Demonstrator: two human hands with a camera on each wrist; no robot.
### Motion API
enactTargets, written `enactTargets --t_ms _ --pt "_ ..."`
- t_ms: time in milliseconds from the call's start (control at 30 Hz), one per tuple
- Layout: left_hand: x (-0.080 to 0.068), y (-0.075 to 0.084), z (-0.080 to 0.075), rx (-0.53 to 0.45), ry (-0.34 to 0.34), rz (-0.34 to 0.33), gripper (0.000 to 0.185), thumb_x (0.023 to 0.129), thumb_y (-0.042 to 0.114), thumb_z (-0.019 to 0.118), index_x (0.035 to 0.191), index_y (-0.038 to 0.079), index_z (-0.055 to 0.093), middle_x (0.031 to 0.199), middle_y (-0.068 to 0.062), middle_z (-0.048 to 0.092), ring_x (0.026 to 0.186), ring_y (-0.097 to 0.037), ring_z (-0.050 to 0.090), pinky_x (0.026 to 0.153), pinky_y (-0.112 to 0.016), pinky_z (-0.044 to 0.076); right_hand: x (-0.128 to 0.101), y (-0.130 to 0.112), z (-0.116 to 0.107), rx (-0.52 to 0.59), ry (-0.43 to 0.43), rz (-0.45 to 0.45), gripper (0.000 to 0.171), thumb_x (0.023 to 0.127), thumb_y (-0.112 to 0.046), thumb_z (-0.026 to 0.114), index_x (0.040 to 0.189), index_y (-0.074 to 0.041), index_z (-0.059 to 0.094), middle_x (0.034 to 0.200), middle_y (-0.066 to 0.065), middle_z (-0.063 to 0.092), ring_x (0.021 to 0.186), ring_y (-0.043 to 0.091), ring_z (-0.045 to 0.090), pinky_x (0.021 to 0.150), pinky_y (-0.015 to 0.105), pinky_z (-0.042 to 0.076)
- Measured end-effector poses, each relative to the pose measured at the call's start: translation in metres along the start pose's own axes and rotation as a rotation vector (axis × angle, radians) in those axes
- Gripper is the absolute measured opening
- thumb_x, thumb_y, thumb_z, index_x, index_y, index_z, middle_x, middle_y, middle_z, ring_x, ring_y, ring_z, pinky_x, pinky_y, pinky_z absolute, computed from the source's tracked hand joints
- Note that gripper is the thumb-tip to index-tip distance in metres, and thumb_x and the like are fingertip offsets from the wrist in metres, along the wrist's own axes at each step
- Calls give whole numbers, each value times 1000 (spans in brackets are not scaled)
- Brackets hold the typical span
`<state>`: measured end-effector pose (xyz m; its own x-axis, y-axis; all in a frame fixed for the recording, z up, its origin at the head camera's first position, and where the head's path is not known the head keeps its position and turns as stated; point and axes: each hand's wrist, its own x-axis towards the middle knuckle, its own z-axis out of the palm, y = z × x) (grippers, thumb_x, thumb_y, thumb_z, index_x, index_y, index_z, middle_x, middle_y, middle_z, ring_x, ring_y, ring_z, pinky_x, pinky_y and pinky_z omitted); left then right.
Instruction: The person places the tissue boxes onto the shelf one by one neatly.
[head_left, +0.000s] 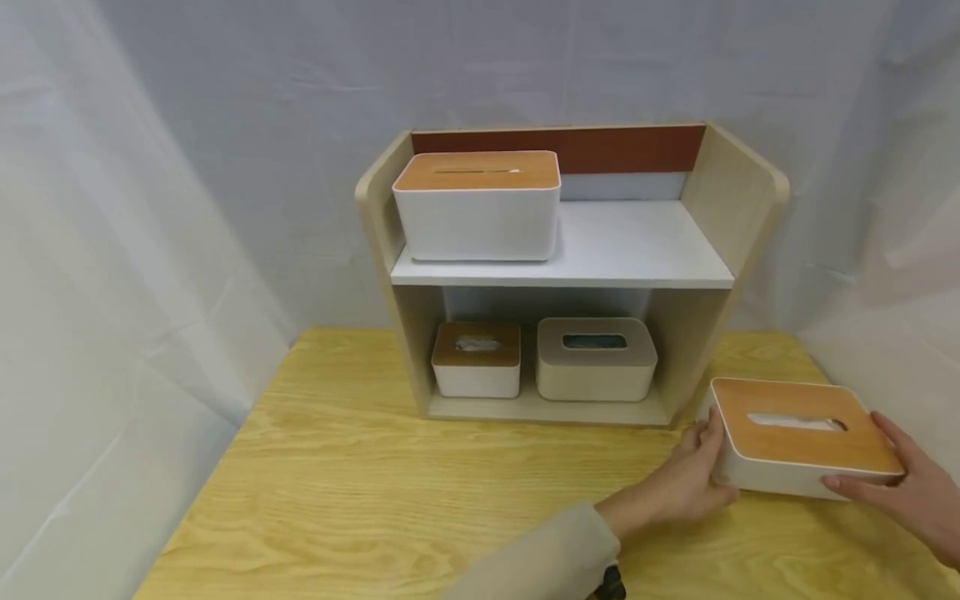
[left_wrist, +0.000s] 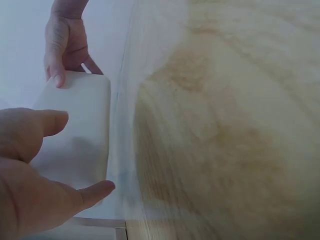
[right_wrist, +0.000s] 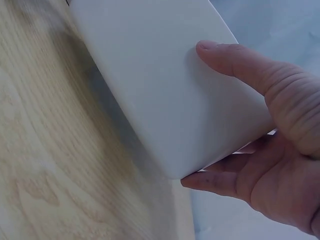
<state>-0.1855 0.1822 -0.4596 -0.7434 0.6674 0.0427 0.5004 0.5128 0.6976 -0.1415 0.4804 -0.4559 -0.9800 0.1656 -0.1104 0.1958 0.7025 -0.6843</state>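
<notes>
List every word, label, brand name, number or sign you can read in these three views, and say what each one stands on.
None: no readable text shows in any view.
The tissue box held between the left hand and the right hand is plain.
The three boxes on the shelf unit carry no lettering either.

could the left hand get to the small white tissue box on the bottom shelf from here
Probably yes, but not right away. The left hand is holding one end of the wood-lidded box with the right hand. The small white tissue box sits at the open shelf front, with bare table between.
</notes>
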Motion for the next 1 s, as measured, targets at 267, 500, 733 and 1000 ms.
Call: enactTargets --t_ms 267,500,733,1000 --pt "-22 1 -4 89 110 99 98 98 31 63 159 12 -11 157 -16 20 134 -16 43 103 -15 39 -21 -20 5 63 63 -10 117 89 -28 76 155 -10 -19 143 55 8 92 34 64 57 14 45" --pt "-41 0 -15 63 194 130 90 100 29 59 160 13 -6 155 -14 22 131 -12 43 96 -11 40 -38 -42 9 118 125 -103 114 87 -14 77 159 -17 -11 138 55 23 81 -22 40 58 11 46" --pt "-59 0 -38 70 234 170 89 101 28 58 160 13 -7 153 -17 26 127 -13 47 95 -9 40 -45 -63 10 123 127 -165 112 87 -10 77 160 -19 -7 138 55 22 87 -24 35 60 11 49" --pt "-81 0 -57 20 278 232 89 98 23 62 160 10 -2 148 -23 31 126 -19 49 103 -20 41 -59 -81 19 132 189 -211 110 84 -4 79 161 -20 1 131 33 48 85 -22 44 61 12 51"
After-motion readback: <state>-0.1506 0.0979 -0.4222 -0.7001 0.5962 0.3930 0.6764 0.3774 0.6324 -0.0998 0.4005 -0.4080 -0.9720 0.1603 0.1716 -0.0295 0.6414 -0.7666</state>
